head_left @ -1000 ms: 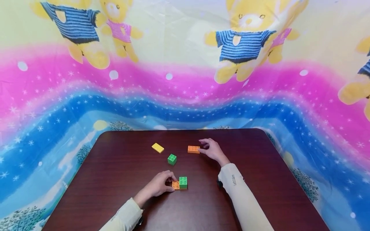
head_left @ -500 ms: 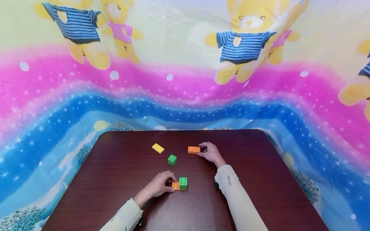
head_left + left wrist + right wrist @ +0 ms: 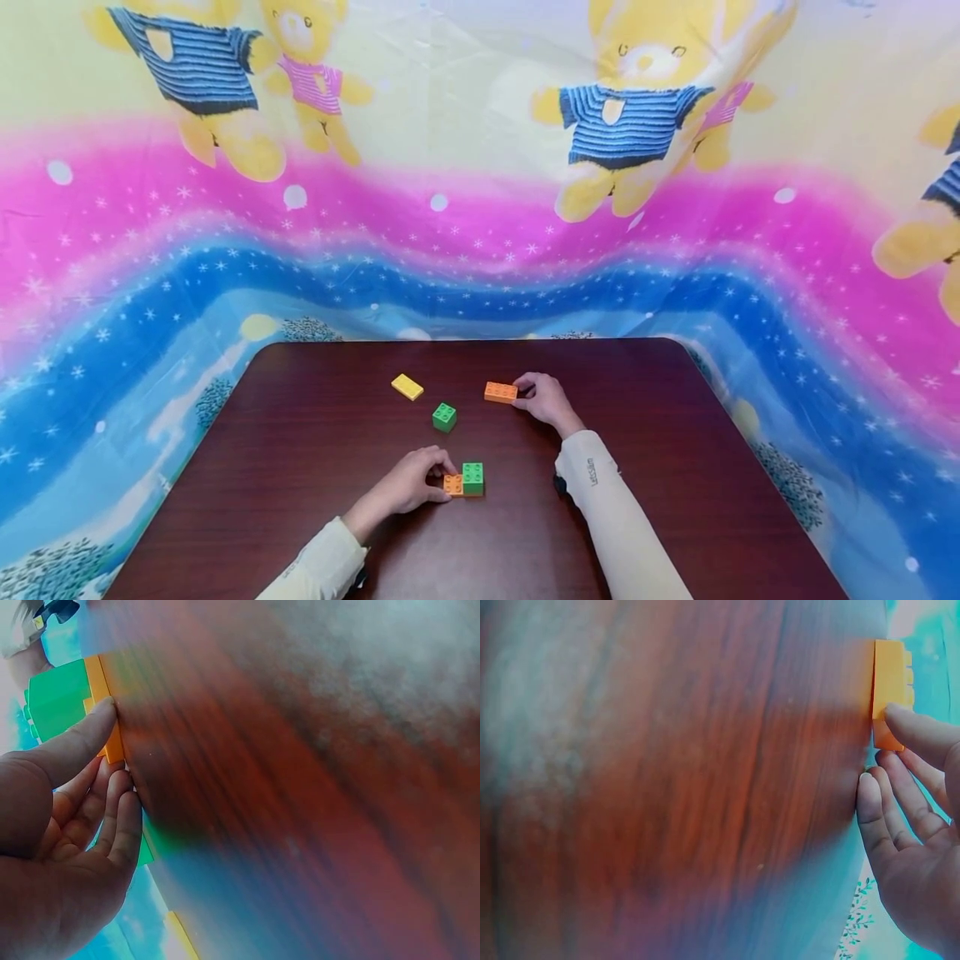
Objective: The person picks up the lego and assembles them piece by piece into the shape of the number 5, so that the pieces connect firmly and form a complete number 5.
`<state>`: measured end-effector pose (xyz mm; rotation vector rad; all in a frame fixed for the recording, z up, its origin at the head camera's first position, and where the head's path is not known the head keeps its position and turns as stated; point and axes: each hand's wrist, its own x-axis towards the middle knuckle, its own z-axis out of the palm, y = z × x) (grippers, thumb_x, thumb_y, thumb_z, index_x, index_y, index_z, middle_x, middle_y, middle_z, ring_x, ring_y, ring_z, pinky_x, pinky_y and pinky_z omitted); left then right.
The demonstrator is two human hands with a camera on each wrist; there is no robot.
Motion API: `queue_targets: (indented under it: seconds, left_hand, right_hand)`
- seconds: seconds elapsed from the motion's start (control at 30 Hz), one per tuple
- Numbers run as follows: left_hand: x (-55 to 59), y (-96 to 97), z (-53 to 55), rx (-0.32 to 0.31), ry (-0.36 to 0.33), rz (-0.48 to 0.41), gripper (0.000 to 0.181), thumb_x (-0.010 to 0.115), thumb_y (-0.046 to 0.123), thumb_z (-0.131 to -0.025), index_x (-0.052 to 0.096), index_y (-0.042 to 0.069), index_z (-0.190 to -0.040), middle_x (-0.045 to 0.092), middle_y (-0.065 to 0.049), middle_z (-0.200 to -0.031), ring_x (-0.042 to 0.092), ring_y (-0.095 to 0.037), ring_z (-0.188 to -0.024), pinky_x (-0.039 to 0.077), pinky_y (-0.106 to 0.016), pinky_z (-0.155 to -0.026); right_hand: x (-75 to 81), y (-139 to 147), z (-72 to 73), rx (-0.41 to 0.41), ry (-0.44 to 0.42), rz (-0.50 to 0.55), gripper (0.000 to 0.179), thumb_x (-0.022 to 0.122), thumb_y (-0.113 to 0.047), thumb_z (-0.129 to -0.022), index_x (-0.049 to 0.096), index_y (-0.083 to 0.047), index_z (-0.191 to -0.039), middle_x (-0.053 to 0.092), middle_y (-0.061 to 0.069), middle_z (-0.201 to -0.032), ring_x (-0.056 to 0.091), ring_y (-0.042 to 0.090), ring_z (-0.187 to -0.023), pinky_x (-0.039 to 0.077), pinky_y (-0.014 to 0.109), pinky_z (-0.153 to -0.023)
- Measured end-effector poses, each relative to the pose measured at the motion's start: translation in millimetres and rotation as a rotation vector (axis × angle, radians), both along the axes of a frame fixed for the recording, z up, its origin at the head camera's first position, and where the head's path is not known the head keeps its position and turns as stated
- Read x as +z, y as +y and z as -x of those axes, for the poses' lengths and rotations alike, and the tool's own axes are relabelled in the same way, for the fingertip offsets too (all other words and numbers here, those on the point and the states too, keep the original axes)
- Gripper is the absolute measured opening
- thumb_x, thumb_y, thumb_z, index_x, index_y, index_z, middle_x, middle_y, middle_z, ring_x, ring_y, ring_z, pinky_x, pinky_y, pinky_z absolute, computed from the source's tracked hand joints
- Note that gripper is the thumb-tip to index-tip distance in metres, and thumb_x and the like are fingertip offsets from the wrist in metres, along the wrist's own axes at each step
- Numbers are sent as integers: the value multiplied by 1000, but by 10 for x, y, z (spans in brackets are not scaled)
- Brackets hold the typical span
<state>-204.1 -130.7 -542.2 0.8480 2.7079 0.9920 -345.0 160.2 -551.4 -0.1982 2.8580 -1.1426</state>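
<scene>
In the head view my left hand [image 3: 414, 481] pinches the left end of a thin orange toy building plate [image 3: 452, 484]. A green brick [image 3: 473, 477] is fixed on that plate's right half. The left wrist view shows the thumb along the plate's [image 3: 113, 742] side, with the plate down on the tabletop. Farther back, my right hand [image 3: 550, 402] holds the right end of an orange studded brick [image 3: 499, 392] between thumb and fingers. Seen from the right wrist, the thumb lies on the brick's [image 3: 889, 675] near side and its studs face up.
A loose green brick [image 3: 444, 417] stands between the two hands. Behind it to the left lies a flat yellow plate [image 3: 407, 387]. The dark wooden table [image 3: 300, 467] has rounded far corners and meets a bear-printed cloth [image 3: 480, 225] behind.
My right hand has moved slightly left and nearer, and its fingers have closed on the orange brick's right end. That brick has turned a little. The left hand keeps its hold in place.
</scene>
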Motion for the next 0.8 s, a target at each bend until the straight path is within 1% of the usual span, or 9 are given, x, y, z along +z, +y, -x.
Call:
queue_targets:
  seconds: [0.13, 0.3, 0.6, 0.8]
  left_hand:
    - [-5, -14, -3, -3, -3, -9, 26, 89, 10, -81, 72, 14, -100, 65, 3, -96, 63, -19, -90, 55, -31, -81]
    - [-13, -13, 6, -6, -5, -19, 26, 88, 10, -81, 71, 13, -100, 65, 3, -97, 63, -18, -90, 55, -31, -81]
    - [-3, -6, 12, -11, -1, -16, 26, 88, 9, -82, 71, 11, -101, 66, 1, -98, 63, -19, -90, 55, -31, -81]
    - [3, -10, 2, -7, -8, -30, 26, 88, 8, -81, 71, 11, -100, 66, 0, -97, 63, -20, -90, 55, -32, -81]
  right_hand:
    - [14, 1, -25, 9, -5, 2, 28, 81, -16, -91, 74, -15, -118, 69, 6, -119, 63, 21, -97, 57, 42, -89]
    - [34, 10, -39, 12, 11, 1, 28, 82, -16, -90, 74, -14, -117, 70, 6, -118, 65, 21, -95, 58, 42, -88]
    - [61, 25, -59, 12, 7, 8, 24, 80, -20, -92, 74, -17, -115, 69, 3, -116, 65, 19, -96, 58, 41, -88]
    - [105, 15, -116, 40, 25, 11, 24, 80, -21, -92, 73, -16, -115, 70, 3, -116, 65, 18, -95, 59, 40, -88]
